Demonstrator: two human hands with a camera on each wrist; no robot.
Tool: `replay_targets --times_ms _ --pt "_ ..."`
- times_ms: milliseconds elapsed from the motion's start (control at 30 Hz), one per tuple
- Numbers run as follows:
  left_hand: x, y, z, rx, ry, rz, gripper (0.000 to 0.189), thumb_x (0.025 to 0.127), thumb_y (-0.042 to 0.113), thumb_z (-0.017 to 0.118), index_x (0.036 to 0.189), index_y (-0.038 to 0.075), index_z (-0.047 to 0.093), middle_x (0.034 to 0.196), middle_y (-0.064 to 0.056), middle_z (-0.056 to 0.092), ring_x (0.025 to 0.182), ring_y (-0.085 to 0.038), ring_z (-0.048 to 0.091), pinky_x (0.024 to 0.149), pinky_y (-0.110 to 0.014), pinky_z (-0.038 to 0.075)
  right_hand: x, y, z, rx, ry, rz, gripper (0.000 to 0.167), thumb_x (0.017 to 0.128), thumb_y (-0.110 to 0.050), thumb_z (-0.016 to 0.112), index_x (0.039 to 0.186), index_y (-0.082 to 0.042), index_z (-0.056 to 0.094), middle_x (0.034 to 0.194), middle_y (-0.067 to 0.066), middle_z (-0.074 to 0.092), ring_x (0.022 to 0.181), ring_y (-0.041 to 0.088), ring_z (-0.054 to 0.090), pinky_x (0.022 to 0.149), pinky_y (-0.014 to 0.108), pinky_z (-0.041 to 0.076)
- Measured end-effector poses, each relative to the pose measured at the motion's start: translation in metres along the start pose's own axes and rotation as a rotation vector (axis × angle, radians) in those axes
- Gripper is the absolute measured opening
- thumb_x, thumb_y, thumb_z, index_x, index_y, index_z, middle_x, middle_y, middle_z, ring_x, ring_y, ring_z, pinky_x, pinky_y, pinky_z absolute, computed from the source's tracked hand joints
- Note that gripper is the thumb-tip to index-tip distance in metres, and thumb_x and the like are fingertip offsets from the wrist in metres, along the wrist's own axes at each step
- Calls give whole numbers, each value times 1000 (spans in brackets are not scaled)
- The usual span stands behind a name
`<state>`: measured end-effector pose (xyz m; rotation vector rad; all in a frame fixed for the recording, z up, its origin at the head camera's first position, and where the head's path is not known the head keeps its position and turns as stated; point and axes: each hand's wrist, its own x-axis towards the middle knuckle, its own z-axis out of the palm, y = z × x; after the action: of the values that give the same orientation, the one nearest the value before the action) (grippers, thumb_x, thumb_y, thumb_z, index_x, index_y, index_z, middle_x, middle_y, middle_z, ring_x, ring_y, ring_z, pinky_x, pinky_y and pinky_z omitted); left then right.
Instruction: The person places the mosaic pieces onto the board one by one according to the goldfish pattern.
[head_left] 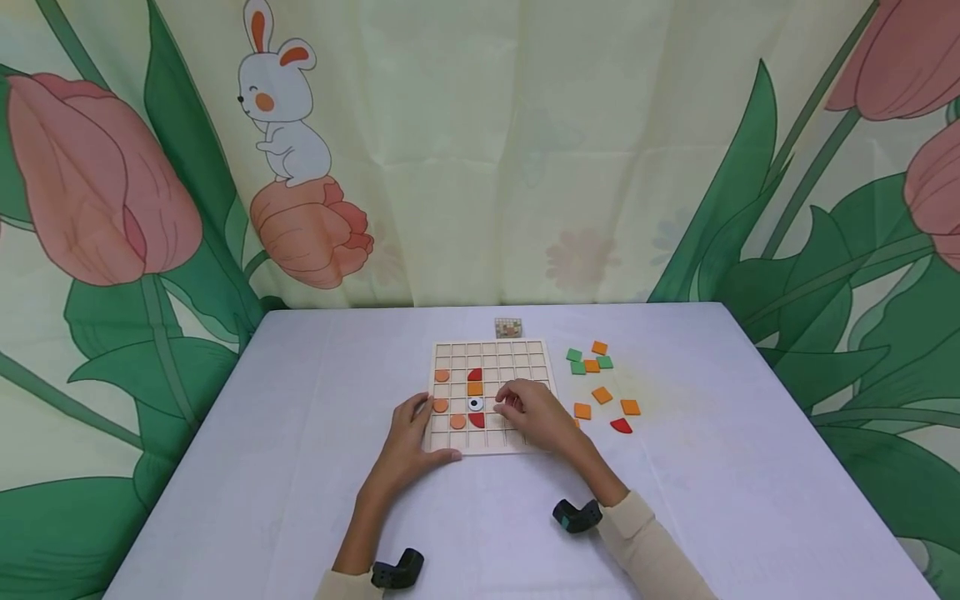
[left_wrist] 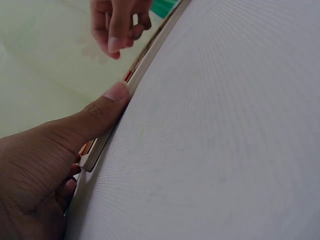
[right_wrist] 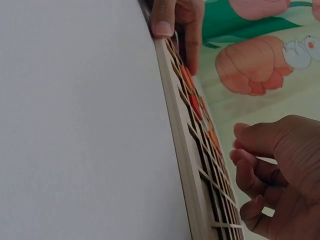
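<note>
My left hand point(head_left: 408, 433) holds the near-left corner of a wooden grid board point(head_left: 517, 348), its thumb point(left_wrist: 107, 102) along the front edge and its fingers at the left side. Over the board's right half, my right hand point(head_left: 534, 412) hovers with curled fingers; thumb and index tips sit close together, and no piece shows between them. Just left of those fingertips lies a white disc with a black dot point(head_left: 476, 404). Above it is an orange square point(head_left: 475, 388), with red rounded pieces point(head_left: 477, 422) at both ends of that column. Several orange discs point(head_left: 442, 376) occupy cells further left.
Loose orange squares point(head_left: 602, 395), green squares point(head_left: 573, 355) and a red rounded wedge point(head_left: 621, 426) lie right of the board. A small patterned block point(head_left: 507, 327) stands behind it. White cloth covers the table point(head_left: 300, 467), and a printed curtain point(head_left: 450, 167) hangs behind.
</note>
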<state>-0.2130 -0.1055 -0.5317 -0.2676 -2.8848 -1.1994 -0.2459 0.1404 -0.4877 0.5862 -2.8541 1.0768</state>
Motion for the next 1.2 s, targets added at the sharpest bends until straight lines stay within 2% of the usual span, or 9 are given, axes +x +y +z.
replay_targets --times_ms 233,567,800,1200 --pt "0 0 0 -2 -5 0 109 64 53 87 151 10 37 155 -6 27 142 -26 20 110 -45 36 -6 19 -23 -69 55 76 7 89 -19 73 94 -15 70 80 -6 57 75 13 50 64 25 46" --pt "-2 2 -2 -2 -14 -4 110 65 55 86 151 8 36 155 -7 26 143 -27 20 111 -46 34 -30 56 -61 -140 22 228 13 90 -19 72 100 -11 70 89 1 59 73 17 49 60 26 46" --pt "-2 2 -3 8 14 16 107 65 51 87 150 6 39 154 -9 29 142 -29 22 109 -47 37 -44 71 -75 -195 -8 225 18 86 -19 76 101 -9 72 90 2 56 75 18 48 62 29 42" --pt "-1 2 -2 -2 -3 -10 109 65 53 87 151 9 37 155 -8 27 143 -27 20 110 -46 36 -48 76 -80 -205 -85 238 24 84 -15 78 105 -8 71 94 1 57 81 18 50 67 28 47"
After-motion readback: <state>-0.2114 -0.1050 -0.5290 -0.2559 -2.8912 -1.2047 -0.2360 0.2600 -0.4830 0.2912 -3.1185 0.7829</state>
